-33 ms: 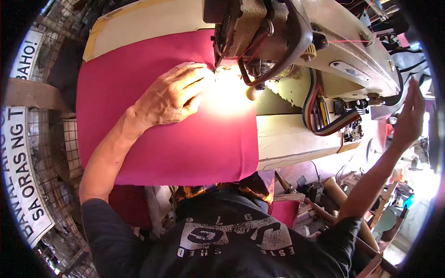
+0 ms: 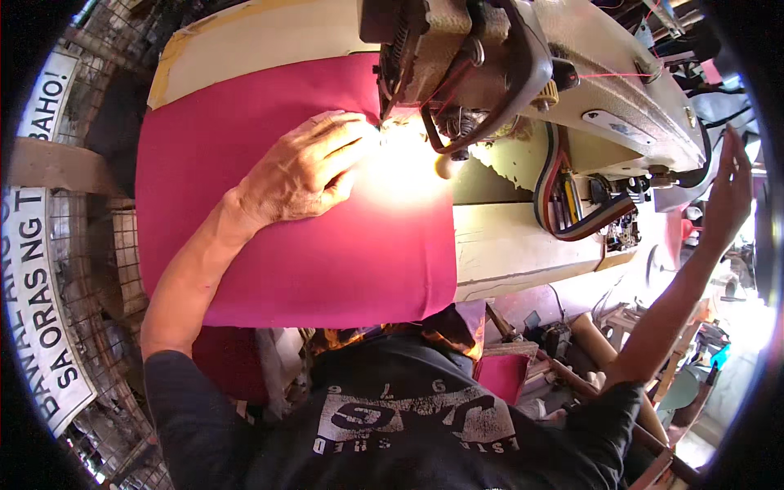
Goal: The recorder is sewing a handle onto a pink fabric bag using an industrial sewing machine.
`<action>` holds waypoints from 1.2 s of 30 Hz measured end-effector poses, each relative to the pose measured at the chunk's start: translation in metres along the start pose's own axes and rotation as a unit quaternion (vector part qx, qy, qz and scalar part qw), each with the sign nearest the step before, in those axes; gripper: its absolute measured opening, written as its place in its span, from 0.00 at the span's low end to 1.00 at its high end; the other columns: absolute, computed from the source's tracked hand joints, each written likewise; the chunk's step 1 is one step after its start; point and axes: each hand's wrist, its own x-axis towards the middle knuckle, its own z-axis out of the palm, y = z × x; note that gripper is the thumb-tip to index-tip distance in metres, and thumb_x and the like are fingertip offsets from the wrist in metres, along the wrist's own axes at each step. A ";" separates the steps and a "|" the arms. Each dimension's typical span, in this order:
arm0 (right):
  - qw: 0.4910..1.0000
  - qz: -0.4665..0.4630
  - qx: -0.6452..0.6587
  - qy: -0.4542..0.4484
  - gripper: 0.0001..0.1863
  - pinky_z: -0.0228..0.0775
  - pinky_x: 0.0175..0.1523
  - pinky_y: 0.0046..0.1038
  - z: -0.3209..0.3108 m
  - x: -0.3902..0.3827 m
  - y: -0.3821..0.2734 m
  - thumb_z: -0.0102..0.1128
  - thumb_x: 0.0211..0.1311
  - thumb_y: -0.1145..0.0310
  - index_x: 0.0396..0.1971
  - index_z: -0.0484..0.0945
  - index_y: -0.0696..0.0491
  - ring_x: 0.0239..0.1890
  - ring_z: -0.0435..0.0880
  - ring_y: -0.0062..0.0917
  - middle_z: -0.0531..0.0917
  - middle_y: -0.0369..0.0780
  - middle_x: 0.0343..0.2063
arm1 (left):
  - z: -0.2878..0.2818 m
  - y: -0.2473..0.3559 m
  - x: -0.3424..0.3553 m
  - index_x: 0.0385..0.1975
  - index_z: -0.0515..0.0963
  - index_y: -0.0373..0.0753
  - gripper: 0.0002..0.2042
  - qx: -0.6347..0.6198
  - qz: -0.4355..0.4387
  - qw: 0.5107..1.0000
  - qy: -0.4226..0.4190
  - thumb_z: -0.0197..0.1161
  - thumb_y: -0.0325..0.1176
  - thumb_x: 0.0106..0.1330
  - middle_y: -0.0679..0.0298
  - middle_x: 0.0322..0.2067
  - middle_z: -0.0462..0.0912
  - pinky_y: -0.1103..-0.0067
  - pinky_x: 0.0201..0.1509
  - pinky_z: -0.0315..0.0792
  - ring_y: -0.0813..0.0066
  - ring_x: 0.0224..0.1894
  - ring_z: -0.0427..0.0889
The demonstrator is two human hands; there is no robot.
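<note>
Left hand (image 2: 306, 167) is palm-down on the pink cloth (image 2: 245, 273), fingertips right beside the sewing machine (image 2: 604, 106)'s stitching end, so a slip there could mean a jabbed finger or puckers. Can't tell if it's pinching any. Right hand (image 2: 729, 188) is way off, fingers straight, seemingly empty. Glare (image 2: 407, 159) hides what's just past the left fingertips.

The magenta cloth (image 2: 318, 257) lies spread nearly flat
</note>
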 end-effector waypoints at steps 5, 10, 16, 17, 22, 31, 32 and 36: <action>0.976 0.049 -0.087 -0.192 0.19 0.70 0.61 0.26 0.066 0.074 0.141 0.52 0.75 0.59 0.56 0.81 0.55 0.53 0.82 0.28 0.85 0.43 0.51 | 0.000 -0.003 0.002 0.46 0.80 0.32 0.16 0.001 0.000 1.000 -0.010 0.65 0.22 0.56 0.54 0.47 0.82 0.66 0.63 0.75 0.58 0.53 0.81; 0.940 0.207 0.019 -0.271 0.30 0.70 0.58 0.28 0.096 0.076 0.190 0.54 0.71 0.44 0.54 0.82 0.57 0.46 0.84 0.28 0.87 0.45 0.44 | 0.000 -0.007 0.001 0.44 0.79 0.32 0.15 -0.012 -0.011 0.999 -0.031 0.65 0.24 0.55 0.52 0.50 0.79 0.62 0.66 0.71 0.54 0.54 0.79; 0.932 0.233 0.066 -0.269 0.32 0.70 0.58 0.30 0.090 0.074 0.179 0.51 0.72 0.42 0.52 0.82 0.59 0.46 0.84 0.30 0.87 0.46 0.43 | -0.002 -0.010 0.004 0.46 0.79 0.33 0.15 -0.009 -0.010 0.999 -0.035 0.65 0.24 0.57 0.54 0.49 0.80 0.63 0.65 0.71 0.57 0.53 0.79; 0.915 0.262 0.085 -0.295 0.32 0.70 0.58 0.30 0.090 0.075 0.178 0.50 0.72 0.43 0.52 0.82 0.59 0.46 0.84 0.30 0.87 0.46 0.44 | -0.003 -0.010 0.004 0.48 0.79 0.34 0.16 -0.019 -0.022 0.999 -0.046 0.64 0.24 0.57 0.55 0.49 0.81 0.65 0.65 0.72 0.59 0.56 0.79; 0.921 0.245 0.050 -0.299 0.32 0.70 0.58 0.31 0.093 0.079 0.187 0.50 0.73 0.43 0.53 0.81 0.60 0.46 0.84 0.31 0.86 0.47 0.45 | -0.003 -0.012 0.005 0.46 0.79 0.34 0.15 -0.031 -0.017 0.998 -0.055 0.64 0.24 0.58 0.54 0.48 0.81 0.64 0.65 0.72 0.58 0.55 0.80; 0.935 0.117 0.019 -0.335 0.22 0.71 0.60 0.31 0.100 0.073 0.205 0.47 0.75 0.64 0.65 0.71 0.55 0.52 0.84 0.34 0.83 0.50 0.53 | -0.002 -0.013 0.006 0.45 0.80 0.34 0.14 -0.013 -0.014 0.999 -0.032 0.65 0.24 0.58 0.54 0.46 0.82 0.64 0.65 0.72 0.58 0.54 0.81; 0.928 0.165 0.046 -0.332 0.22 0.72 0.59 0.31 0.100 0.073 0.203 0.47 0.75 0.67 0.66 0.70 0.55 0.52 0.84 0.34 0.83 0.50 0.53 | -0.002 -0.013 0.007 0.45 0.80 0.34 0.14 -0.005 -0.020 0.999 -0.030 0.65 0.23 0.58 0.54 0.46 0.82 0.63 0.66 0.72 0.58 0.54 0.81; 0.915 0.252 0.079 -0.305 0.25 0.74 0.58 0.34 0.093 0.067 0.200 0.50 0.71 0.72 0.68 0.67 0.53 0.54 0.84 0.39 0.82 0.52 0.53 | -0.001 -0.014 0.006 0.45 0.80 0.34 0.14 -0.012 -0.014 1.000 -0.025 0.65 0.23 0.58 0.55 0.46 0.83 0.63 0.67 0.71 0.59 0.55 0.81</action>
